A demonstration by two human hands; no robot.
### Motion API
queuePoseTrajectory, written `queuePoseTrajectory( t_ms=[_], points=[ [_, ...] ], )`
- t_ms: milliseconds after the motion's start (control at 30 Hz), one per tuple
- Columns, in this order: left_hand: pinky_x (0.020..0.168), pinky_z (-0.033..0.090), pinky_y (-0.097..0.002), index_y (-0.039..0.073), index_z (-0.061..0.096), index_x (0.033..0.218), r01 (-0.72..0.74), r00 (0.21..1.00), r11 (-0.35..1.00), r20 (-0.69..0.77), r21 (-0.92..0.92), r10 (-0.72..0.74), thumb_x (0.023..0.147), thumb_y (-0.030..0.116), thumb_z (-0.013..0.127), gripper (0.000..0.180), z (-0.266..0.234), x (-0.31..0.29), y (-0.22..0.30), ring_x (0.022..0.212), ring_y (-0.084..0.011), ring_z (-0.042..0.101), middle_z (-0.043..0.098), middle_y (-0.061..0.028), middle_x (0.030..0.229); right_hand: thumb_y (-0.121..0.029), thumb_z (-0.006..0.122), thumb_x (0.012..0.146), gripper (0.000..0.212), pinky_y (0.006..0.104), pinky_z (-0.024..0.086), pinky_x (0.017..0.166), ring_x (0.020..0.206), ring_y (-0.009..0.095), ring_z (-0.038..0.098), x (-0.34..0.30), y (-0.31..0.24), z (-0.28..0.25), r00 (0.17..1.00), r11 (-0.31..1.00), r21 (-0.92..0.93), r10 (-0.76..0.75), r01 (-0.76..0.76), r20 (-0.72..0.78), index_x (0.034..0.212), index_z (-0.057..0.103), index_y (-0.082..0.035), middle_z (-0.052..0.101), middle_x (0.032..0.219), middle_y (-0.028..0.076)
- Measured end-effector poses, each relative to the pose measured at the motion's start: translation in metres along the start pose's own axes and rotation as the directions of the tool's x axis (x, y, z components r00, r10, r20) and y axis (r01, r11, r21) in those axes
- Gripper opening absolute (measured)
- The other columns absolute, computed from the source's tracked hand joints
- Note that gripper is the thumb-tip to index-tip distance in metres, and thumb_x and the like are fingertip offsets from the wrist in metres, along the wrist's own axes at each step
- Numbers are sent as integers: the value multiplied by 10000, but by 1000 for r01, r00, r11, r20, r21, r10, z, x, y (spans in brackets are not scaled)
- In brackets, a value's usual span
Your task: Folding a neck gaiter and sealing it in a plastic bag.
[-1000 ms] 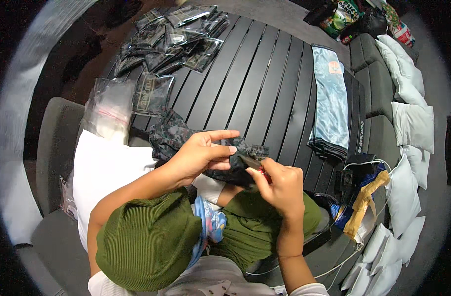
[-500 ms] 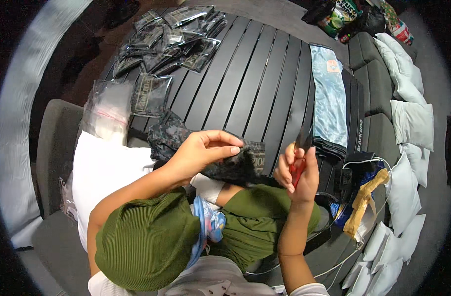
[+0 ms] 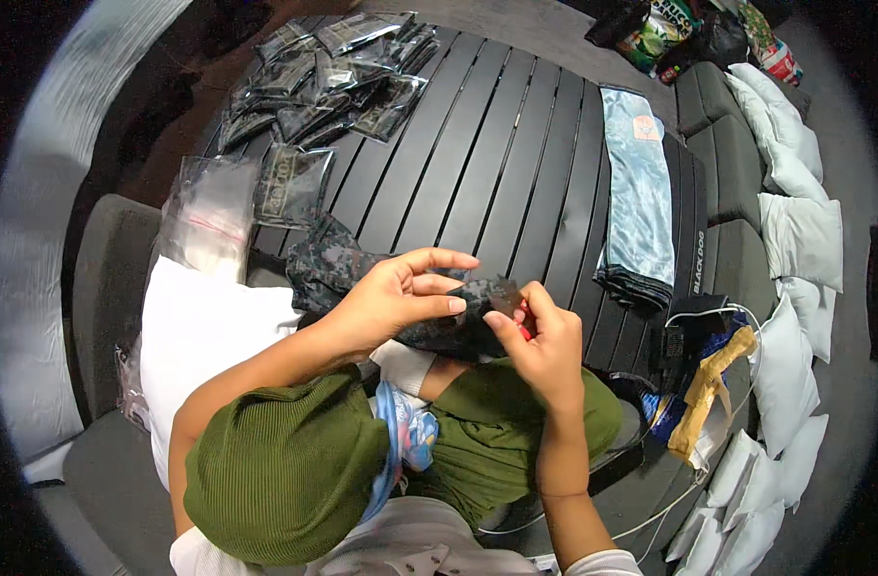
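A dark camouflage cloth [image 3: 329,269] lies bunched at the near edge of the table, over my lap. My left hand [image 3: 391,298] pinches its raised edge between thumb and fingers. Close on the right, my right hand [image 3: 546,350] is closed around a red-handled cutting tool [image 3: 526,329]. Only a bit of the red handle shows between the fingers. The tool's dark blade is hard to tell from the cloth, and I cannot tell whether it touches it.
The dark slatted table [image 3: 458,144] carries a pile of clear-bagged dark items [image 3: 329,82] at far left. Clear plastic bags [image 3: 209,216] lie over a white cushion [image 3: 204,336]. Folded light-blue cloth [image 3: 639,192] lies at right. Pale pillows [image 3: 799,240] line the sofa, near a white cable [image 3: 760,341].
My right hand has moved left and turned inward, bringing the red-handled tool up to the cloth by my left hand. My left hand has stayed nearly in place.
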State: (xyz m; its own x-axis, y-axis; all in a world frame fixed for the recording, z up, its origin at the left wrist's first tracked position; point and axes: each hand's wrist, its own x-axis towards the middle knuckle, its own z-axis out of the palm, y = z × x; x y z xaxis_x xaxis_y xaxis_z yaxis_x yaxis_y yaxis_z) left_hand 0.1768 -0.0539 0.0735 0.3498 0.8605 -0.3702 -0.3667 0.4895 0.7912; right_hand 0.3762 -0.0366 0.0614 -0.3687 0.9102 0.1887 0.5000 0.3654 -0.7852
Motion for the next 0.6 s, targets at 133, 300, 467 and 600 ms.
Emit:
queuePoseTrajectory(
  t_ms=[133,300,467,600],
  points=[
    [809,464,-244,6,425,1214,9,1000,1000,-22,-19,-10,794,-35,569,446,0,0,0,892,-125,595,623,-103,985,-196,694,732,300,242,336,406,412,101,408,-2,-1,5,999,998,-41,-36,36,-3,697,452,-23,439,502,32],
    [808,467,-245,8,412,1226,7,1000,999,-6,-37,-8,790,-44,566,465,0,1,1,895,-129,597,622,-113,996,-346,680,730,361,320,393,391,398,236,519,-2,-1,9,1000,993,-110,-31,31,0,643,461,-72,492,476,42],
    [822,466,-250,13,401,1237,1,1000,1000,2,-25,-1,785,-50,567,486,-2,1,-1,906,-136,597,620,-121,1005,-348,680,730,362,322,395,391,403,235,526,-2,-4,10,1000,994,-104,-21,23,16,636,466,-71,496,478,46],
    [831,463,-250,14,402,1236,12,1000,1000,-2,-17,-12,782,-50,571,489,-1,0,2,911,-138,597,618,-123,1010,-350,679,731,363,319,399,393,408,234,533,-1,-3,9,999,994,-104,-27,29,21,630,471,-71,496,478,49]
  ],
)
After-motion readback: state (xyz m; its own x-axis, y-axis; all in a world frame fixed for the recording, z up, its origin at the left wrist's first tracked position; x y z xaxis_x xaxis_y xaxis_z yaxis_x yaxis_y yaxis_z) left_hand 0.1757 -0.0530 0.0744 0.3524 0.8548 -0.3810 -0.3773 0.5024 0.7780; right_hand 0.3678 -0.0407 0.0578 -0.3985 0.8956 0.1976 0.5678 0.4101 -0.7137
